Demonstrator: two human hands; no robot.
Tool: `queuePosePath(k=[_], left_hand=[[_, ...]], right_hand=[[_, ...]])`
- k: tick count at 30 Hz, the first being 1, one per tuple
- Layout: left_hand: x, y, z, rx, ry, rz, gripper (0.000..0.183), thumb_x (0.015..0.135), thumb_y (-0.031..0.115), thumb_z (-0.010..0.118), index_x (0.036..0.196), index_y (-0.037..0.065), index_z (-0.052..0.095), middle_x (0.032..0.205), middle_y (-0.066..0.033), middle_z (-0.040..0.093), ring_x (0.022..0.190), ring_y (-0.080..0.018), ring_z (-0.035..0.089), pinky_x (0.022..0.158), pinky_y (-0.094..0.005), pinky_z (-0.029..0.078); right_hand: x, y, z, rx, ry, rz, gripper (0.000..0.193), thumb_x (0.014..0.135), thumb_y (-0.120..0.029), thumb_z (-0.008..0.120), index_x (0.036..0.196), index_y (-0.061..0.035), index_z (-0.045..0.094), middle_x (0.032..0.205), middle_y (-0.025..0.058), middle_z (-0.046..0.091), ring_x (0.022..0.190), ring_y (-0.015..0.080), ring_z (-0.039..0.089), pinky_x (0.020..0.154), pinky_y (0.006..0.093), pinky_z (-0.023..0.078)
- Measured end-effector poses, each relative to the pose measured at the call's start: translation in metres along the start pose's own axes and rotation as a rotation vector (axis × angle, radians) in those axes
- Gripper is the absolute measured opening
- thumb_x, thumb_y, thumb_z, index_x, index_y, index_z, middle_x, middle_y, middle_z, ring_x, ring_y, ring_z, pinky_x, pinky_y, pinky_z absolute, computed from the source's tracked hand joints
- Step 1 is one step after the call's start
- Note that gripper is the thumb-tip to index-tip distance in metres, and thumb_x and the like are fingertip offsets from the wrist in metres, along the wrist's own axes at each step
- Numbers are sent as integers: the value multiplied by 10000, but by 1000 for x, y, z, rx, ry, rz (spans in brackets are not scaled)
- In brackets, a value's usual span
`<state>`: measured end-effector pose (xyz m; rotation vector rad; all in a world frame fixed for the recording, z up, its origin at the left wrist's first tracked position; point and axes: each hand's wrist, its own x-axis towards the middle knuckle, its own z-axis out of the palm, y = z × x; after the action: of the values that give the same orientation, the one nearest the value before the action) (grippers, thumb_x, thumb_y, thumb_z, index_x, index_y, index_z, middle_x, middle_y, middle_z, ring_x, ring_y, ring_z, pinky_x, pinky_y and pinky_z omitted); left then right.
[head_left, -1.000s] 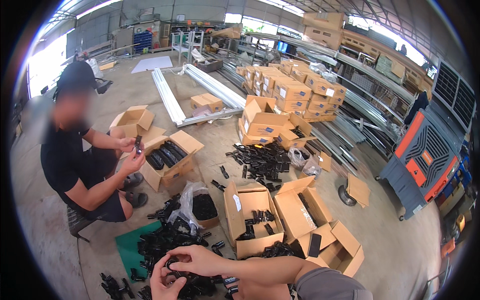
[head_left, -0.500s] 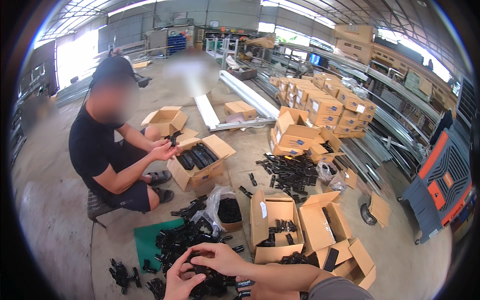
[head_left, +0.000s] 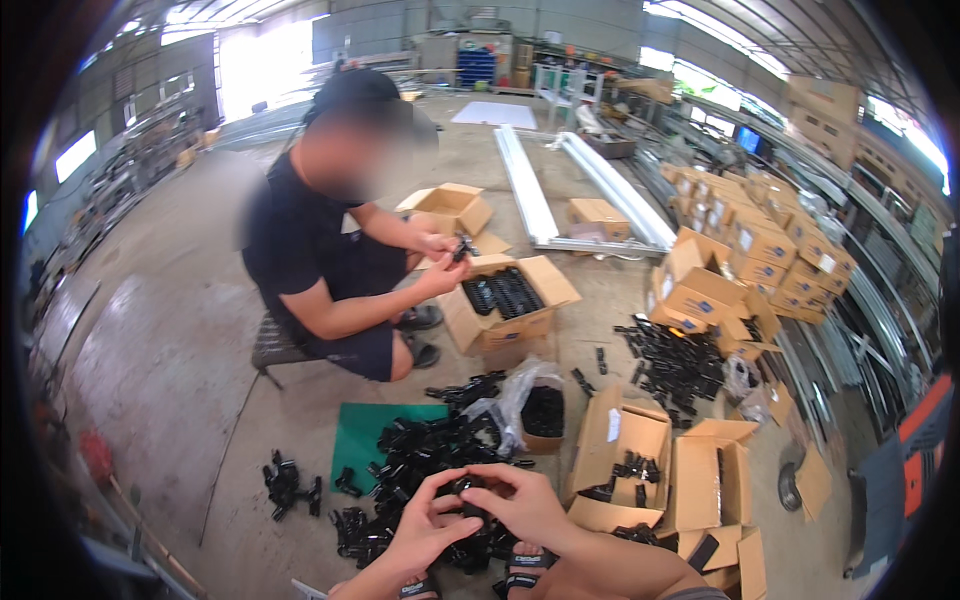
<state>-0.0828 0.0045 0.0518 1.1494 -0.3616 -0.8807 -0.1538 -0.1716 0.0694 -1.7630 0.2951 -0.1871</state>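
At the bottom middle, my left hand [head_left: 432, 525] and my right hand [head_left: 522, 508] come together, fingers closed around a small black plastic part [head_left: 473, 506]. Much of that part is hidden by my fingers. Under and beyond them lies a heap of similar black parts [head_left: 425, 450], some of it on a green sheet [head_left: 362, 430]. A few more black parts [head_left: 284, 482] lie in a small pile to the left. Just past the heap stands a box lined with clear plastic [head_left: 543, 412], filled with small black pieces.
A person [head_left: 330, 220] on a low stool handles a black part beside an open carton [head_left: 510, 320] of packed parts. Open cartons [head_left: 620, 440] stand at my right, near a spread of black parts [head_left: 670, 370]. Stacked cartons [head_left: 765, 240] and long metal profiles [head_left: 590, 180] lie farther back.
The whole view has swung to the left, so everything sits farther right in the picture. My hands still hold the black part together. The other person's hands remain on a black part.
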Motion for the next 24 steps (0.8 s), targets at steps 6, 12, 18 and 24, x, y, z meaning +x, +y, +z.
queuePosePath(k=[6, 12, 18, 24], left_hand=[[-3, 2, -12, 34, 11, 40, 741, 868, -1, 770, 1500, 131, 406, 1243, -186, 625, 1059, -195, 681, 927, -304, 552], [7, -7, -9, 133, -88, 106, 718, 881, 17, 752, 1502, 131, 412, 1127, -42, 627, 946, -78, 593, 850, -262, 520], [-5, -8, -11, -23, -196, 88, 738, 909, 7, 716, 1546, 153, 373, 1089, 2, 578, 958, -58, 571, 884, -232, 483], [2, -13, -2, -43, -154, 106, 772, 910, 28, 721, 1568, 154, 339, 1112, 13, 590, 986, -66, 579, 951, -254, 483]], right_hand=[[3, -11, 14, 24, 44, -25, 409, 882, -193, 799, 1228, -5, 686, 975, 62, 721, 819, 92, 641, 749, 255, 530], [-1, 1, 0, 14, 48, -49, 361, 865, -85, 776, 1187, 40, 672, 933, 49, 702, 841, 108, 641, 763, 264, 529], [-3, 2, 3, 220, -61, -85, 299, 958, -39, 690, 1231, 69, 636, 1101, 97, 704, 983, 141, 655, 860, 266, 526], [-1, 7, 0, 92, -8, -147, 287, 961, -33, 676, 1229, 58, 625, 1083, 107, 695, 958, 159, 657, 856, 278, 530]])
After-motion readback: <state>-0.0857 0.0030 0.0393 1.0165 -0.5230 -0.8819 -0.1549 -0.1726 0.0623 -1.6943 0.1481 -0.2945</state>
